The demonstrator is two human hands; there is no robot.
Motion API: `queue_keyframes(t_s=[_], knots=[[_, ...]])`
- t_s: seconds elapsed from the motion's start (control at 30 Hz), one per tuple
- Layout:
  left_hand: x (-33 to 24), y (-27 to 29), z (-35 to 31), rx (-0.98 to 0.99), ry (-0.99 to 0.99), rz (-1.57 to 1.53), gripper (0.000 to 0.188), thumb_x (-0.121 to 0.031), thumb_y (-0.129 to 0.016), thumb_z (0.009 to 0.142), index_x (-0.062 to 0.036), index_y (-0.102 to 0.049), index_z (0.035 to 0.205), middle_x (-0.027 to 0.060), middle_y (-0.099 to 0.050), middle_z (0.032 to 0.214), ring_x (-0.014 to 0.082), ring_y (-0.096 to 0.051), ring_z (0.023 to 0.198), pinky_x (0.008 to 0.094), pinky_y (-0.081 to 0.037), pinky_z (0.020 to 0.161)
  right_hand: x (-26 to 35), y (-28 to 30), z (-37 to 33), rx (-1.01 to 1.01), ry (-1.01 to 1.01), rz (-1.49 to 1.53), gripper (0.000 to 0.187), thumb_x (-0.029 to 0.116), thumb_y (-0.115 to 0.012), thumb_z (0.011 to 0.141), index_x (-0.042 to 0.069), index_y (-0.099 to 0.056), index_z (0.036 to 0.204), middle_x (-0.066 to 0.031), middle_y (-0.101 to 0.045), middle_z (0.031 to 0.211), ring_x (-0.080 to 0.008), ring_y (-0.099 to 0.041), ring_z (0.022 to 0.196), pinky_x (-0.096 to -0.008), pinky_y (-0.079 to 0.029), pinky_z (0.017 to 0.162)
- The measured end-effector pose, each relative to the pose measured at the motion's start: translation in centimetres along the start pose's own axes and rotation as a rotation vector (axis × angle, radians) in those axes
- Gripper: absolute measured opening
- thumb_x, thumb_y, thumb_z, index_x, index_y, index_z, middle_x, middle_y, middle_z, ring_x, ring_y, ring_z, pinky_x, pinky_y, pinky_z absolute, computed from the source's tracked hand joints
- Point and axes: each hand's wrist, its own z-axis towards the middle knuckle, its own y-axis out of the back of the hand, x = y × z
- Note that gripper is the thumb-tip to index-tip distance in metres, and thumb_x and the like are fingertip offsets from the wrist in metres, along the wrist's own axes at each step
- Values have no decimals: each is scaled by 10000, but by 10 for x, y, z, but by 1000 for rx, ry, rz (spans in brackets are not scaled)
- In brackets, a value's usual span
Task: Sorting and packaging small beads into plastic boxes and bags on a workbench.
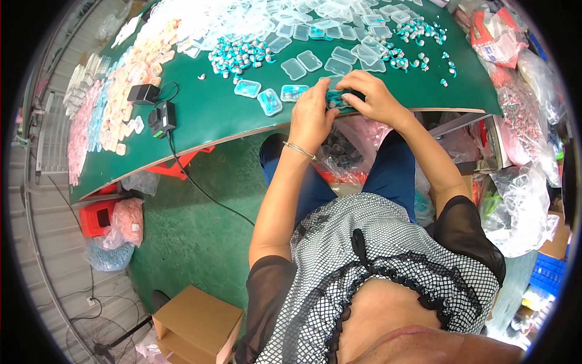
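Note:
At the table's near edge, my left hand (311,118) and my right hand (377,100) close from both sides on a small clear plastic case (337,99). Teal and grey bits show inside it between my fingers, though the fingers cover much of the case. Just left of my left hand lie filled cases, one (270,102) with teal pieces inside and another (247,88) behind it. Farther back is a pile of small teal-and-grey pieces (240,56). Flat, clear cases (309,60) lie beyond my hands.
A large heap of clear cases (260,23) covers the table's far side. More teal-and-grey pieces (418,29) lie at the right. Orange pieces (142,67), a black adapter (162,118) and its cable are at the left. A cardboard box (197,324) stands on the floor.

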Motion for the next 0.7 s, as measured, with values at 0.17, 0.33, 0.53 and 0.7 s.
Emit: queue_keyframes(t_s=[0.17, 0.33, 0.53, 0.7], knots=[[4, -1, 0, -21, -34, 32, 561, -26, -768, 668, -19, -542, 1182, 179, -637, 1056, 385, -601, 972, 446, -492, 829, -4, 1, -5, 9, 75, -37, 172, 22, -679, 762, 49, -665, 931, -92, -632, 918, -292, -599, 877, -381, -495, 768], [3, 0, -1, -37, -51, 39, 399, -32, -769, 662, -5, -615, 1028, 167, -641, 1083, 376, -608, 975, 434, -502, 838, -7, -1, -11, -22, 211, -114, 215, -10, -677, 742, 62, -667, 944, -89, -641, 930, -289, -605, 874, -387, -496, 764], [2, 0, -1, -58, -80, 57, 332, -36, -770, 660, -2, -638, 962, 165, -642, 1104, 370, -613, 981, 427, -507, 850, -16, 2, 1, -95, 95, -48, 179, 65, -663, 804, 86, -675, 982, -78, -644, 959, -282, -604, 908, -393, -469, 801], [4, -1, -1, -49, -83, 59, 347, -35, -766, 665, -4, -633, 984, 166, -636, 1116, 370, -610, 988, 429, -505, 849, -26, -2, 13, 27, -73, -469, 181, 191, -651, 849, 126, -677, 1015, -41, -642, 985, -248, -588, 980, -412, -415, 837]])
